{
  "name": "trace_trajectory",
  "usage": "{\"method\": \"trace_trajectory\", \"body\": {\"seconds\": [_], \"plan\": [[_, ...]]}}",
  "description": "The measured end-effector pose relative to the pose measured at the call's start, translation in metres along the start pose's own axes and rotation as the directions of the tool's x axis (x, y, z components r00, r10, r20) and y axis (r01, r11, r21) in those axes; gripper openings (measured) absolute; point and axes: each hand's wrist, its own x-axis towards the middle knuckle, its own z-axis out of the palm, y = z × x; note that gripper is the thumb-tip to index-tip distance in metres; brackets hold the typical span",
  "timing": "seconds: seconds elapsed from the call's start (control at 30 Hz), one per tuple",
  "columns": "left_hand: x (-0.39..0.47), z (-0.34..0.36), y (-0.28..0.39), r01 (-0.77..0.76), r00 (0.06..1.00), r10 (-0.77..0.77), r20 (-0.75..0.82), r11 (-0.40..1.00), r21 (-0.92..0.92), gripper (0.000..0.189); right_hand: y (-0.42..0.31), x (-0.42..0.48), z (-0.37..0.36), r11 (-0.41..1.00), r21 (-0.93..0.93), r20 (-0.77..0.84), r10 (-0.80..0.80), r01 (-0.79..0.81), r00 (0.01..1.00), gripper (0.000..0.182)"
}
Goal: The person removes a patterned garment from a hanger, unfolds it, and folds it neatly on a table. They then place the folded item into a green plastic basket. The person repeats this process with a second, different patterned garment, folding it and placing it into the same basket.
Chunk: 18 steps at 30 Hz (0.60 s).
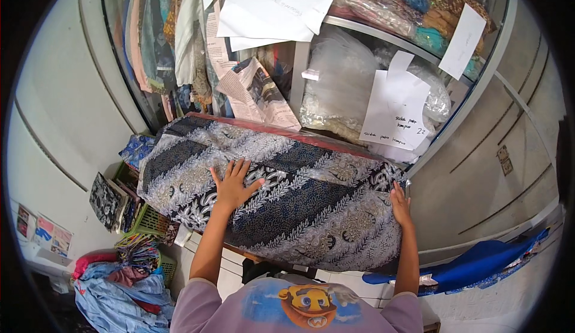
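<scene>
A dark blue, black and grey batik-patterned cloth (287, 198) lies spread over a table, hanging past its near edge. My left hand (233, 185) rests palm down on the cloth's left half, fingers spread. At the cloth's right end, my right hand (400, 204) touches the edge, its fingers pointing away from me and nothing seen gripped in it. A red strip (251, 124) shows along the far side, beyond the cloth.
Behind stands a glass-fronted cabinet (302, 72) with hanging garments, bagged fabrics and paper pattern pieces (395, 108). Left are a green basket (148, 220) with folded cloth and a heap of light blue fabric (119, 295). Blue cloth (471, 261) lies at lower right.
</scene>
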Motion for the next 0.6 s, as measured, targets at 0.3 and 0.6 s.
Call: {"method": "trace_trajectory", "body": {"seconds": [0.3, 0.6], "plan": [[0.042, -0.003, -0.094, 0.231, 0.963, -0.235, -0.135, 0.972, -0.042, 0.062, 0.012, 0.006, 0.003, 1.000, 0.018, -0.030, -0.020, 0.021, 0.999, 0.056], [0.084, -0.024, -0.173, 0.408, 0.913, -0.403, -0.067, 0.905, 0.123, 0.063, 0.010, 0.005, 0.002, 1.000, 0.015, -0.043, 0.009, -0.008, 0.999, 0.053]]}}
